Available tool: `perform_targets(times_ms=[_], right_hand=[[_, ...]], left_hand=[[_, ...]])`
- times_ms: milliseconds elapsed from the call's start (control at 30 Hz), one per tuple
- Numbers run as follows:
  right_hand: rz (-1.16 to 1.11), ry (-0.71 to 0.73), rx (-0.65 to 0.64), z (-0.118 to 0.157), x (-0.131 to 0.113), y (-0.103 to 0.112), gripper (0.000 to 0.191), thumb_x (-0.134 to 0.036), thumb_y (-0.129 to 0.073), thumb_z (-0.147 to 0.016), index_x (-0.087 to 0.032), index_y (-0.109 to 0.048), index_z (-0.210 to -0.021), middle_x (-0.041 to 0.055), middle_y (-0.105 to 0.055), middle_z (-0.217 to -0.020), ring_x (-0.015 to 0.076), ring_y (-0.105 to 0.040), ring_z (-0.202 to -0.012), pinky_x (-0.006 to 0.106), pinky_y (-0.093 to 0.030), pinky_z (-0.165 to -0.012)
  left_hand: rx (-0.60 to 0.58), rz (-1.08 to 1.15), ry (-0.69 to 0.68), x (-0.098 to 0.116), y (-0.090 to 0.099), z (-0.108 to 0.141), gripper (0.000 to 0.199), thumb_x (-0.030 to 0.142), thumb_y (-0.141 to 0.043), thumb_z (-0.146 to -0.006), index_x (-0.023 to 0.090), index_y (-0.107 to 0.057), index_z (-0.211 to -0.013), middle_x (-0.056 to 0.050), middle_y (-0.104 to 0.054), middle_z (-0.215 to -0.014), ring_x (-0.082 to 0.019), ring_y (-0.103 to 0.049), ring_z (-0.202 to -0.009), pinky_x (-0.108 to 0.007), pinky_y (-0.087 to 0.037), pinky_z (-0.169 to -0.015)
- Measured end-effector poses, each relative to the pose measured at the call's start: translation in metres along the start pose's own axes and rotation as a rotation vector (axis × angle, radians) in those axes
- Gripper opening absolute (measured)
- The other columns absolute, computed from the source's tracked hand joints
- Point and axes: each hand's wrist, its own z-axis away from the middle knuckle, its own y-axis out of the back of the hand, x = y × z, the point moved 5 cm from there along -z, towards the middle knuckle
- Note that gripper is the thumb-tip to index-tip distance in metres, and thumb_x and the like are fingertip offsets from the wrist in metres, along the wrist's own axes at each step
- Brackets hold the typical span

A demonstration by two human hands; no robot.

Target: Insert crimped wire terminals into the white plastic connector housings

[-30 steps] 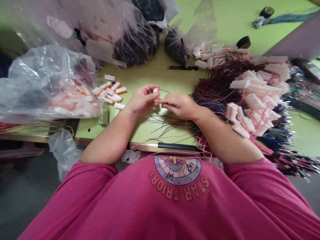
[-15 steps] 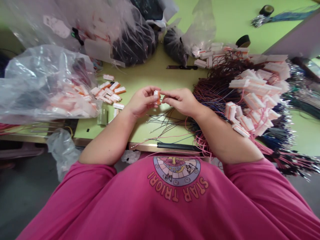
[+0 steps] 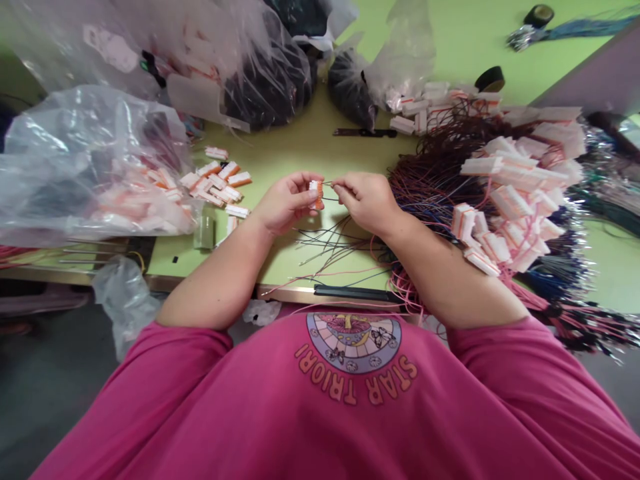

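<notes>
My left hand (image 3: 285,202) pinches a small white and orange connector (image 3: 315,191) above the green table (image 3: 300,150). My right hand (image 3: 367,198) is just right of it, fingertips pinched on a thin dark wire (image 3: 327,183) whose end meets the connector. Several loose wires (image 3: 330,243) lie on the table below my hands.
Loose white and orange connectors (image 3: 220,183) spill from a clear plastic bag (image 3: 95,167) at the left. A big heap of wired connectors (image 3: 505,193) fills the right. More plastic bags (image 3: 270,73) stand behind, along with tape rolls (image 3: 490,79). A black strip (image 3: 355,293) lies at the table's near edge.
My right hand has drawn slightly up and to the right of the connector, so a short length of wire now shows between the hands. The left hand has hardly moved.
</notes>
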Motion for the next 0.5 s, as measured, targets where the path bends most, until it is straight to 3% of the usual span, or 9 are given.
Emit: perform_targets(times_ms=[167, 500], right_hand=[[0.182, -0.022, -0.039, 0.0018, -0.0039, -0.0015, 0.039, -0.036, -0.038, -0.104, -0.017, -0.073, -0.102, 0.0117, -0.074, -0.100, 0.0238, -0.062, -0.089, 0.034, -0.041, -0.077], [0.161, -0.087, -0.094, -0.0001, -0.0042, -0.0022, 0.035, -0.034, -0.041, -0.102, -0.017, -0.072, -0.103, 0.0113, -0.073, -0.097, 0.0248, -0.060, -0.084, 0.036, -0.040, -0.074]], left_hand=[[0.002, -0.007, 0.006, -0.0002, -0.0022, 0.0011, 0.040, 0.016, -0.089, -0.064, 0.017, -0.065, -0.096, 0.003, -0.064, -0.075, -0.008, -0.062, -0.057, -0.019, -0.051, -0.050], [0.089, -0.137, -0.088, 0.0010, -0.0026, 0.0034, 0.030, 0.004, -0.078, -0.067, 0.019, -0.069, -0.091, 0.003, -0.067, -0.072, -0.009, -0.063, -0.058, -0.021, -0.054, -0.057]])
